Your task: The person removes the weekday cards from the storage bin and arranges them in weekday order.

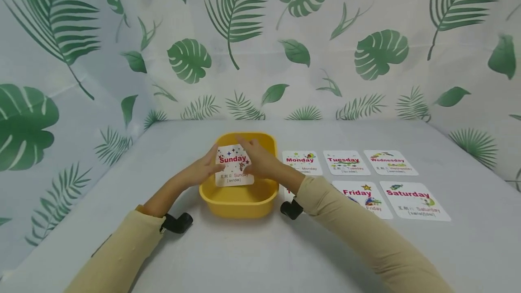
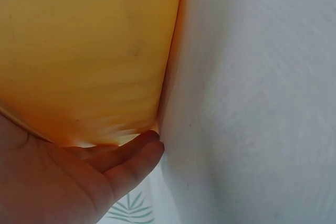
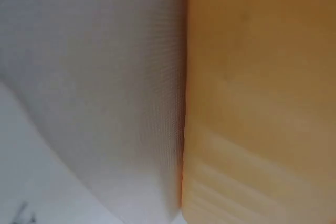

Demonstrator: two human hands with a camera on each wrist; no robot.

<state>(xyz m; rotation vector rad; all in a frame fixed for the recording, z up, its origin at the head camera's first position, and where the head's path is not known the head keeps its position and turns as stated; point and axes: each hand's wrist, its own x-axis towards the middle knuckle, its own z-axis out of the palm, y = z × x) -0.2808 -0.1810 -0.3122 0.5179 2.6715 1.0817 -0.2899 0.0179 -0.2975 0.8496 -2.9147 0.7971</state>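
Observation:
A white flashcard (image 1: 235, 179) marked "Sunday" is tilted up over the yellow basin (image 1: 238, 211). My left hand (image 1: 198, 172) holds the card's left edge, with the thumb in front. On the other side, my right hand (image 1: 262, 159) grips its right edge, with a finger near the top corner. In the left wrist view the fingers of my left hand (image 2: 100, 177) show beside the yellow basin wall (image 2: 89, 51); the card cannot be made out there. Only the basin's outer side (image 3: 257, 98) and cloth fill the right wrist view, the right hand being out of sight.
Right of the basin lie flashcards in two rows: Monday (image 1: 302, 168), Tuesday (image 1: 347, 169) and Wednesday (image 1: 390, 167) behind, Friday (image 1: 372, 209) and Saturday (image 1: 415, 212) in front. The right arm partly covers another front card (image 1: 288, 196). A leaf-patterned curtain (image 1: 252, 76) stands behind the pale tabletop (image 1: 228, 257).

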